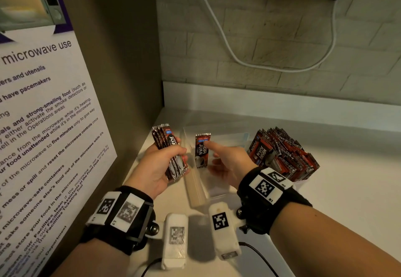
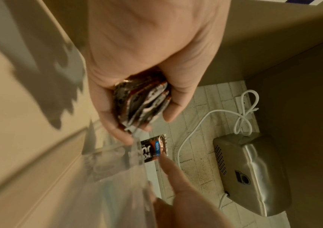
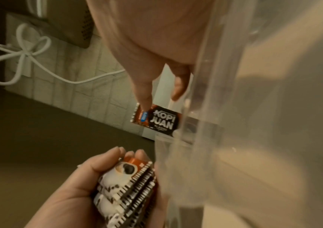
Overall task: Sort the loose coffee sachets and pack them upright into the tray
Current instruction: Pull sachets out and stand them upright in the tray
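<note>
The left hand [image 1: 157, 166] clenches a stack of dark brown-and-white coffee sachets [image 1: 171, 153], their crimped striped ends fanned out. The right hand [image 1: 227, 163], forefinger straight, props a single brown "Kopi Juan" sachet [image 1: 202, 150] upright against the left wall of the clear plastic tray [image 1: 217, 192]. Right of the tray, a heap of loose red-and-black sachets [image 1: 284, 155] fills a clear container. All sit on a pale cream countertop [image 1: 347, 190] below a whitish brick wall [image 1: 271, 44] with a looping white cable [image 1: 227, 44]. A printed microwave-use notice [image 1: 43, 124] hangs left.
</note>
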`<state>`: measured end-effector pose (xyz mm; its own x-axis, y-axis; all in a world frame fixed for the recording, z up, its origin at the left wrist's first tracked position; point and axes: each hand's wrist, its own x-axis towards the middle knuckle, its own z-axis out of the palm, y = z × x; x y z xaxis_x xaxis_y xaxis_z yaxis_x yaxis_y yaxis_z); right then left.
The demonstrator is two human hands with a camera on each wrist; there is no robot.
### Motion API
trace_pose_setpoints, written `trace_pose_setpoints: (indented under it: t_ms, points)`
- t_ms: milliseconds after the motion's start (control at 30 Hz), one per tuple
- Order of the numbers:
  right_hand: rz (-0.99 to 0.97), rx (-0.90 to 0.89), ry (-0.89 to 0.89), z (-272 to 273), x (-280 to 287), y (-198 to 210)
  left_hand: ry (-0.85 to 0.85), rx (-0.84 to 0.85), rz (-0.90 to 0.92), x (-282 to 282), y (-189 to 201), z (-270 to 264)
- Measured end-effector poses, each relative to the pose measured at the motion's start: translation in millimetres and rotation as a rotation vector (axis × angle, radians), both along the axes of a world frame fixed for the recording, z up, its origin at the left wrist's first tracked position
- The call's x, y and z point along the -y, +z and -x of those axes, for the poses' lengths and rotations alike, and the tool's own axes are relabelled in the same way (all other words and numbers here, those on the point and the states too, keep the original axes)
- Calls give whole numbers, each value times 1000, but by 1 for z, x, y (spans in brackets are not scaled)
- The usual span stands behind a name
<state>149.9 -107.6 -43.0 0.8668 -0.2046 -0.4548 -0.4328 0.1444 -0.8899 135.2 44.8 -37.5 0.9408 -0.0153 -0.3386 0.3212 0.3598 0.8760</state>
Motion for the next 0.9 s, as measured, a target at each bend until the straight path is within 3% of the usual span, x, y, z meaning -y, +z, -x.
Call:
trace_pose_setpoints:
  t_ms: [100,200,333,500,900]
  points:
    - [75,229,-97,2,1,10,-19,52,-20,-3,3,1]
    - [107,342,54,10,-4,29,-27,117,-22,0,5,1]
    - [173,310,332,21,-12,38,-109,257,-52,6,6,4]
    - [79,319,269,22,-5,39,-184,321,-15,8,8,5]
    - [-21,265,337,27,-9,35,-21,285,13,5,5,2]
